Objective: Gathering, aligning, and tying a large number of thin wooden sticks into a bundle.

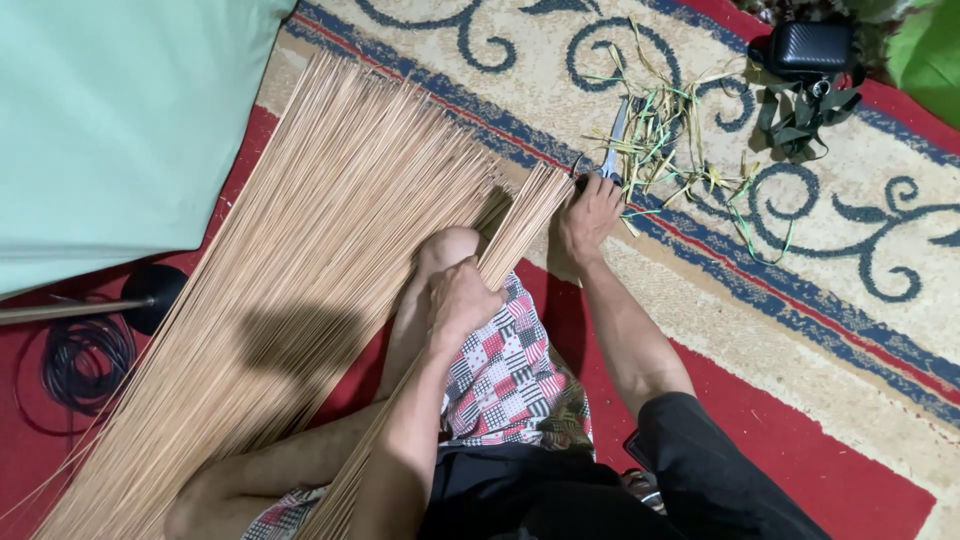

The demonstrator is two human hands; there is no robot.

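A patterned carpet covers the floor. A large fan of thin tan sticks lies spread to the left of the left hand's fingers. The left hand is clenched around a smaller bundle of sticks that runs up past the knuckles. The right hand grips scissors, blades pointing away beyond its fingertips into green-yellow leaf scraps. A small black ribbed case sits well beyond the fingers.

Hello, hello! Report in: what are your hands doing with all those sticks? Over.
Left hand gripping a small stick bundle over the knee. Right hand on the scissors on the carpet. Big stick pile alongside, leaf scraps by the scissors.
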